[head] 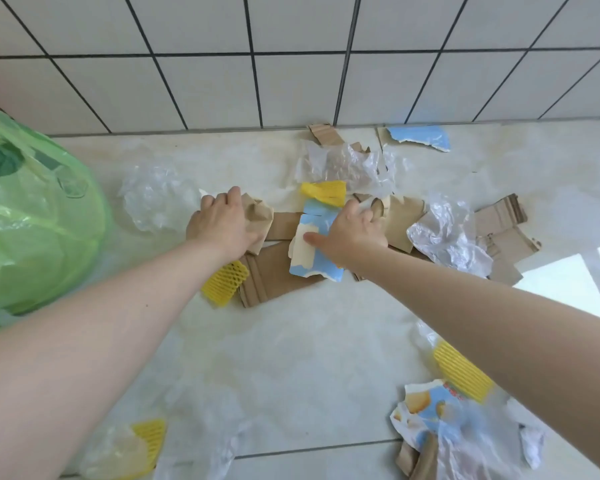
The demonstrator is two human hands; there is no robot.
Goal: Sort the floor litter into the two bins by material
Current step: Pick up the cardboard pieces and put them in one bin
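Note:
Litter lies in a heap on the pale floor by the tiled wall. My left hand is closed on a crumpled piece of brown paper at the heap's left. My right hand presses on a torn blue-and-cream carton piece, fingers curled around its right edge next to brown cardboard. Flat corrugated cardboard lies under both. A yellow foam net shows beneath my left wrist, another yellow foam net just beyond the carton piece. One bin, lined with a green bag, stands at the left.
Clear plastic film lies at several spots: left of the heap, behind it, and to its right. More cardboard sits far right. Near me lie a printed carton scrap, yellow nets and more film.

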